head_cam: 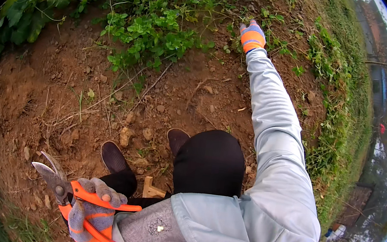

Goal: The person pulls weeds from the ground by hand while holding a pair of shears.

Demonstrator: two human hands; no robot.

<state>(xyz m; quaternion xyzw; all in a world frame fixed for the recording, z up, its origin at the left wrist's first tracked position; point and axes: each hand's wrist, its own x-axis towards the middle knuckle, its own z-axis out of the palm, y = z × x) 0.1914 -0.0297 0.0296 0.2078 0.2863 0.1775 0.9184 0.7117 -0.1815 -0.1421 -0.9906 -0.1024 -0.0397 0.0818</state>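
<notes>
My left hand point(95, 214), in an orange and grey work glove, holds a pair of pruning shears point(61, 190) with orange handles at the lower left. The shears' blades stand apart and point up and left, over bare soil. My right hand point(252, 35), gloved alike, reaches far out at the top right, low among leafy green weeds point(228, 11) at the edge of the soil. Its fingertips are partly lost among stems, and whether they grip any is not clear.
Leafy low plants point(153, 36) grow ahead, with broad-leaved plants point(22, 9) at the upper left. Brown soil point(189, 95) with stones and dry stems lies before my feet. A piece of wood point(152, 188) shows between my legs. A strip of cut greenery point(325, 137) runs along the right.
</notes>
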